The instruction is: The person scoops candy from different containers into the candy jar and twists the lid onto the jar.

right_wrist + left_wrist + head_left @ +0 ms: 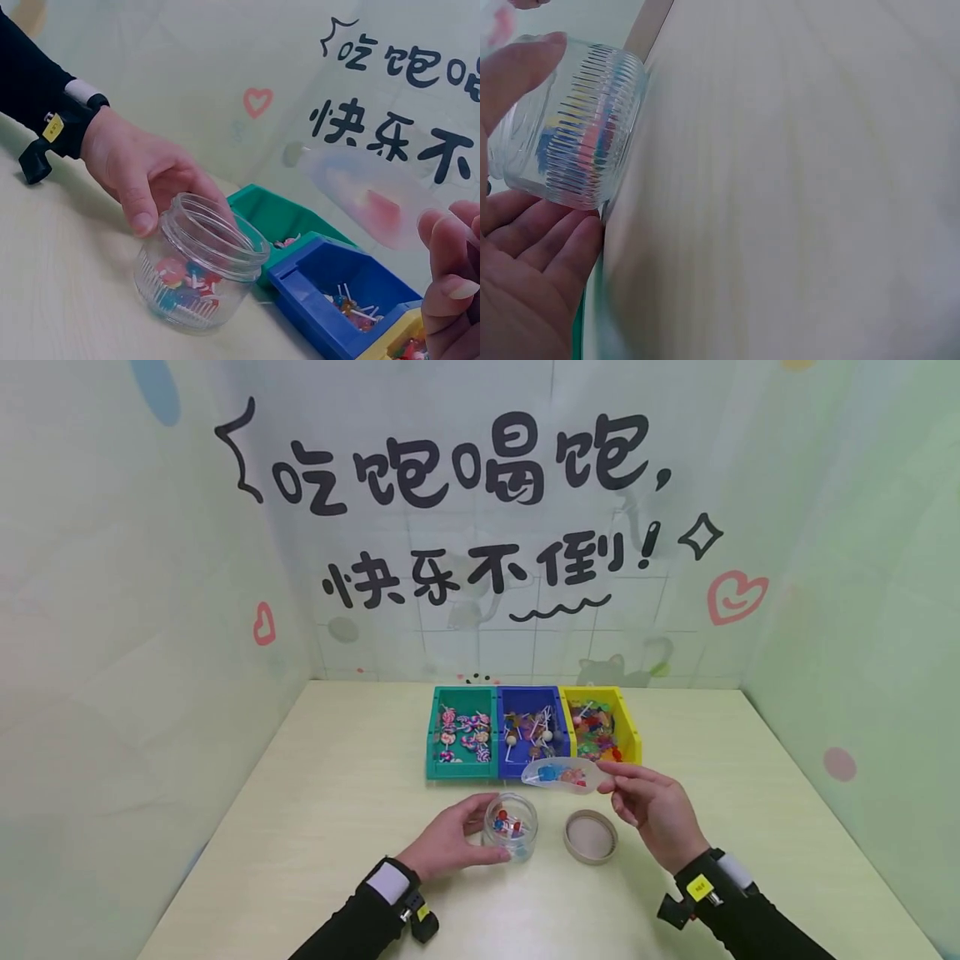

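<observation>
My left hand (450, 842) grips an open glass jar (531, 837) on the table, with the thumb on the near side and fingers on the far side. Red, blue and other coloured pieces, some on white sticks, lie at the jar's bottom. My right hand (662, 814) pinches the handle end of a translucent scoop (531, 771), held level in front of the blue and yellow bins. Blue, orange and red pieces sit in the scoop. In the right wrist view the scoop (337, 176) appears above the jar's height and apart from it.
A round lid (590, 837) lies right of the jar. Behind stand three joined bins: green (461, 772) with swirled lollipop pieces, blue (510, 772) with small stick pieces, yellow (628, 727) with mixed coloured pieces. Walls (480, 652) enclose the table (337, 777) at back and sides.
</observation>
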Available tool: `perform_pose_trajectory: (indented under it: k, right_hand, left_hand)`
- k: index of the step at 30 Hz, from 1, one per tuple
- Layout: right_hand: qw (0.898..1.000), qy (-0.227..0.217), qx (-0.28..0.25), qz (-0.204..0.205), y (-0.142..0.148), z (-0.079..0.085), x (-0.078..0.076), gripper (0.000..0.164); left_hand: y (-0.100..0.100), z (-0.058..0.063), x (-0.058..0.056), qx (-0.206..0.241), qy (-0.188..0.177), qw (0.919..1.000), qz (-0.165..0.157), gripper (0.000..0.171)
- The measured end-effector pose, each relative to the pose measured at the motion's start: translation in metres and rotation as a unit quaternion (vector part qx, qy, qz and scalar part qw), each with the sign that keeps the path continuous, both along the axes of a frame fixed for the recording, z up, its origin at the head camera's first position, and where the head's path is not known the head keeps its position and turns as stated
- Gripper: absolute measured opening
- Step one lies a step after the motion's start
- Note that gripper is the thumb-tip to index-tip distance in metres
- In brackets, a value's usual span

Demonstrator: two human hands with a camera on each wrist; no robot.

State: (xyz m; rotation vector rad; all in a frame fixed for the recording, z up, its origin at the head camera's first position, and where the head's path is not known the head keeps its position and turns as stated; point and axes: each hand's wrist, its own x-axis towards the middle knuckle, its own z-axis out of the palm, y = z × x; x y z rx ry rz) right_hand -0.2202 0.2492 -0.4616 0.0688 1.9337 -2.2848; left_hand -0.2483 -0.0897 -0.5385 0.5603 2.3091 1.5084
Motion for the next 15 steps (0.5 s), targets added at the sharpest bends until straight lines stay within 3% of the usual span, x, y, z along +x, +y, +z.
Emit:
perform_pose_trajectory:
  k: [15]
  right_hand:
    - [0.999, 0.007, 0.035, 0.026, -0.0072, 0.0029, 0.0004, 0.037]
  left_hand:
    - [-0.0019, 0.0022, 0.0012, 0.01, -0.018, 0.9997, -0.014, 0.081]
